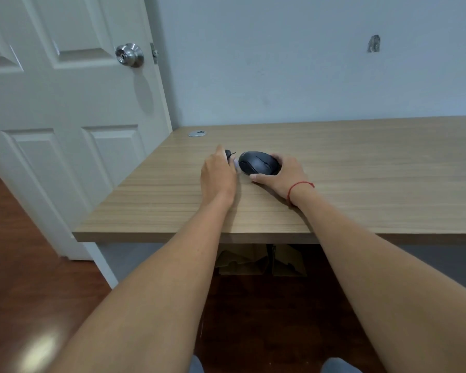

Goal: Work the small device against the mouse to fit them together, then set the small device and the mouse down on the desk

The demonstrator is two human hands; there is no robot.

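A black computer mouse (257, 162) lies on the wooden desk (361, 162). My right hand (279, 176), with a red string at the wrist, grips the mouse from its right side, thumb along the near edge. My left hand (218, 176) sits just left of the mouse and holds a small black tool (229, 155) with a thin tip pointing toward the mouse. Most of the tool is hidden behind my fingers. A pale spot shows on the desk between the left hand and the mouse.
A round silver cable grommet (197, 133) sits in the desk's far left corner. A white panelled door (65, 103) with a steel knob (129, 54) stands to the left. Cardboard pieces (261, 261) lie under the desk on the wooden floor.
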